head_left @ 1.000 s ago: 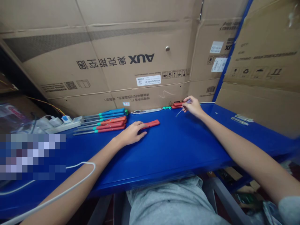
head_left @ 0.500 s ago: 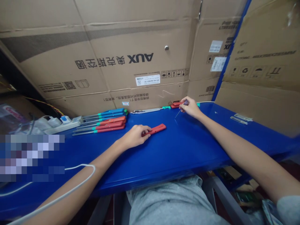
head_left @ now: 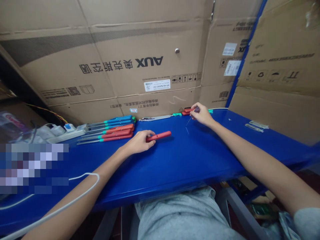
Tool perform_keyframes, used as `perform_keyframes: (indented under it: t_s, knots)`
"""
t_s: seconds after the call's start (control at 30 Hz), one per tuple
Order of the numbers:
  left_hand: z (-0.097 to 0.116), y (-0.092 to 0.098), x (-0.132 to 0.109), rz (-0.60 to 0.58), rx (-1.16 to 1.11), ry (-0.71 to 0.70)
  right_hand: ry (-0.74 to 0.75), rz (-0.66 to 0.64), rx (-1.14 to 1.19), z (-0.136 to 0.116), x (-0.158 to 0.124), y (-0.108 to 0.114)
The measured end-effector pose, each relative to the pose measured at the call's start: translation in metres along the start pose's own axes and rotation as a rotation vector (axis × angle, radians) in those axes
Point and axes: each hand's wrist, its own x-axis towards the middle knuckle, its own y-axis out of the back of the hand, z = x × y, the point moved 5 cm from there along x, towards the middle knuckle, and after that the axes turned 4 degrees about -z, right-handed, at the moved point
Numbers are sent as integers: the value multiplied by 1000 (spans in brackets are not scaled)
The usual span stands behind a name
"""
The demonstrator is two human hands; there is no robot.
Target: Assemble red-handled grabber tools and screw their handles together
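My left hand [head_left: 140,142] is closed around one end of a red plastic handle [head_left: 162,136], which points to the right over the blue table. A small hole shows on its side. In my right hand [head_left: 202,115] I grip a screwdriver by its dark purple handle [head_left: 197,109], and its thin shaft [head_left: 189,121] slants down and left towards the tabletop. Behind my right hand lie red handle pieces [head_left: 187,111] and small green pieces [head_left: 177,114], partly hidden by the fingers.
Several lighters with blue and red handles [head_left: 117,134] are stacked at the left, beside a white power strip [head_left: 66,134]. Thin metal rods [head_left: 156,118] lie along the cardboard wall [head_left: 120,40]. Clear strips [head_left: 257,126] rest at the right. A white cable [head_left: 82,195] crosses my left forearm.
The red handle has been turned onto its narrow side and shifted slightly left with my left hand. My right hand with the screwdriver stays almost in place.
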Motion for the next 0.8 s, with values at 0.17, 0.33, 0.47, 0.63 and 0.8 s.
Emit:
perform_keyframes:
  t_s: [0.17,0.33,0.47,0.63,0.8]
  knots:
    - [4,3,1,-32,45,-56,8,-6,-7,-2,-1,0]
    - [3,4,2,-35,46,-53,13,-13,-7,-2,-2,0]
    - [0,3,0,5,29,4,14,-23,-3,-1,-1,-1]
    - [-3,4,2,35,-14,63,21,-24,-7,-1,-2,-1]
    - [-10,3,5,37,-79,153,14,-23,1,-1,-2,-2]
